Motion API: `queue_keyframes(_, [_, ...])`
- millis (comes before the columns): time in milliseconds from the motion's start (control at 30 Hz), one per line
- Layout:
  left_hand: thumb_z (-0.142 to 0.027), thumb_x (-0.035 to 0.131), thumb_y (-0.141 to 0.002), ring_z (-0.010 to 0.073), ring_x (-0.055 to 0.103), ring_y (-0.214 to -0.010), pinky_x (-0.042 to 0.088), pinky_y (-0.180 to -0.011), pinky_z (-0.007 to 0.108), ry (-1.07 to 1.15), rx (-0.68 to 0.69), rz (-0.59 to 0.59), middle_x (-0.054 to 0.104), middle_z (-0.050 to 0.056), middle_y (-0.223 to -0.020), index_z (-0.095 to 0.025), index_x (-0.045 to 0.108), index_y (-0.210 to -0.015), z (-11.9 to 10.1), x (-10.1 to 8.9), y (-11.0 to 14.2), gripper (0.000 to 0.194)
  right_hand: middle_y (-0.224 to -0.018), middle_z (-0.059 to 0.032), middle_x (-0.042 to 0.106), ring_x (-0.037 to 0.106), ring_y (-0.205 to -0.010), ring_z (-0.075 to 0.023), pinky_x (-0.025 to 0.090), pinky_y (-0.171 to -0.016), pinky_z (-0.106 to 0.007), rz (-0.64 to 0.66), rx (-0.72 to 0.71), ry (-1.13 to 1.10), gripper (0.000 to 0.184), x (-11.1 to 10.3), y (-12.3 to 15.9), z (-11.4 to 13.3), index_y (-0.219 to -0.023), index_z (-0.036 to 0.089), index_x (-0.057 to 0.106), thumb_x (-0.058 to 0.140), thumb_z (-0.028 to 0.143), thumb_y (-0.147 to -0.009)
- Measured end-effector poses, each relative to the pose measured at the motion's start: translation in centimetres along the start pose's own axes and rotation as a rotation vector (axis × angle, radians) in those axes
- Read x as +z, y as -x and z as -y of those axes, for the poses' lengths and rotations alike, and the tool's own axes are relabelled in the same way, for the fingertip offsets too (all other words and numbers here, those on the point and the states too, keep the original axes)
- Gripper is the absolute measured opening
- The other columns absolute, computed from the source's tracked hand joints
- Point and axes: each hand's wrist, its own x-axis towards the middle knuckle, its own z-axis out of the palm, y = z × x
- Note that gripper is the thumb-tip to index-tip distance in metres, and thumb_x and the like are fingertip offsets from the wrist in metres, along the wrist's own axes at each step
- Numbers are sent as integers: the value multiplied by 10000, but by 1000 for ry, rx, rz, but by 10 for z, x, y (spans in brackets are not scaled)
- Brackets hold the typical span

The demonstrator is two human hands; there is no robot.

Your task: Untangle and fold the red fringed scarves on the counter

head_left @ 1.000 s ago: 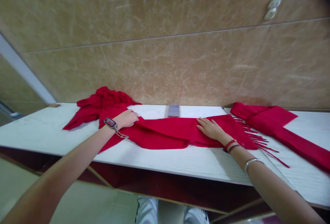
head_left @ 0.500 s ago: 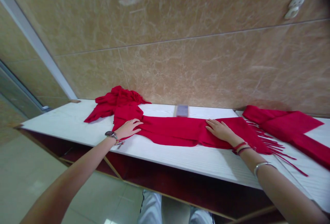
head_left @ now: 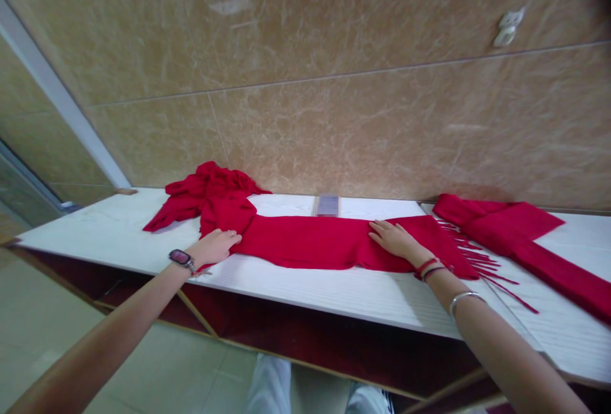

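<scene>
A red fringed scarf [head_left: 305, 242] lies lengthwise on the white countertop [head_left: 305, 283], its middle nearly smooth. At its left part my left hand [head_left: 214, 247], with a dark-faced watch on the wrist, has its fingers curled closed on the cloth near the front edge. My right hand [head_left: 395, 240] rests palm down on the right part, fingers stretched out. Past that hand the fringe [head_left: 472, 252] spreads over the counter. The scarf's left end runs into a crumpled red heap [head_left: 207, 188] by the wall.
Another red cloth [head_left: 520, 229] lies folded at the right. A small grey-topped object [head_left: 328, 205] sits behind the scarf. Tan stone tiles [head_left: 305, 134] form the wall, with a white cat-shaped piece [head_left: 509, 27] on it. Dark red open shelves [head_left: 334, 331] lie below the counter.
My left hand has shifted slightly left and its fingers have curled in. The long crease along the scarf's middle has smoothed out. My right hand stays on the same part of the scarf.
</scene>
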Motion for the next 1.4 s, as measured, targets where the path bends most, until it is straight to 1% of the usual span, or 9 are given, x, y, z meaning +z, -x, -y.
queue_keyframes(100, [-169, 513, -753, 226, 529, -965, 385, -813, 345, 71, -54, -22, 563, 95, -1053, -188, 591, -1054, -24, -17, -12, 312, -1299, -160, 463, 405, -1203, -292, 365, -927, -527, -33, -30, -48, 439, -6, -1, 3, -1246, 139, 465, 340, 347, -880])
queue_keyframes(300, [-477, 513, -796, 220, 410, -1147, 332, -941, 324, 337, 352, -229, 440, 85, -1276, -219, 365, -1306, -124, -59, -65, 590, -1222, -106, 549, 493, -1132, -207, 383, -972, -349, -79, -294, -384, 422, -36, 2, 31, -1213, 153, 505, 392, 363, -864])
queue_keyframes(433, [-256, 475, -837, 196, 507, -1021, 402, -843, 289, 280, 497, -239, 538, 72, -1152, -208, 470, -1213, -164, -60, -101, 379, -1175, -105, 583, 536, -1072, -215, 411, -936, -343, 38, -326, -449, 425, -52, 10, 41, -1177, 157, 544, 432, 391, -841])
queue_keyframes(533, [-70, 440, -790, 160, 558, -895, 434, -719, 239, 256, 551, -225, 588, 34, -1032, -236, 530, -1128, -161, -57, -121, 387, -1219, -97, 552, 505, -1112, -212, 386, -960, -335, 140, -352, -476, 452, -59, 15, 42, -1195, 174, 534, 460, 419, -823])
queue_keyframes(633, [-70, 473, -765, 160, 560, -912, 441, -747, 237, 346, 548, -258, 601, 29, -1009, -217, 552, -1100, -152, -51, -133, 374, -1248, -91, 529, 486, -1134, -211, 372, -974, -337, 184, -339, -491, 491, -63, 17, 41, -1229, 183, 503, 463, 451, -819])
queue_keyframes(833, [32, 427, -712, 155, 553, -931, 446, -792, 251, 474, 456, -410, 589, 28, -1040, -208, 582, -1062, -147, -37, -134, 452, -1309, -81, 473, 450, -1178, -236, 387, -973, -353, 169, -295, -450, 660, -61, 21, 37, -1304, 213, 410, 564, 513, -736])
queue_keyframes(967, [44, 410, -720, 153, 548, -875, 445, -754, 248, 427, 502, -396, 585, 29, -934, -204, 595, -1025, -148, -38, -130, 433, -1367, -139, 383, 342, -1257, -265, 333, -1012, -419, 138, -260, -368, 788, -48, 32, 40, -1356, 163, 320, 562, 557, -718])
queue_keyframes(1133, [5, 434, -768, 160, 524, -845, 417, -746, 253, 313, 604, -362, 560, 32, -878, -211, 594, -983, -155, -42, -128, 344, -1416, -116, 292, 228, -1309, -256, 224, -1049, -493, 75, -271, -266, 626, -36, 56, 50, -1380, 183, 263, 370, 510, -857])
queue_keyframes(1400, [-10, 491, -742, 175, 523, -950, 389, -831, 286, 385, 563, -312, 588, 34, -991, -209, 568, -996, -148, -38, -122, 332, -1322, -103, 455, 367, -1246, -217, 318, -1025, -424, -75, -242, -361, 447, -41, 63, 46, -1287, 186, 437, 362, 381, -892])
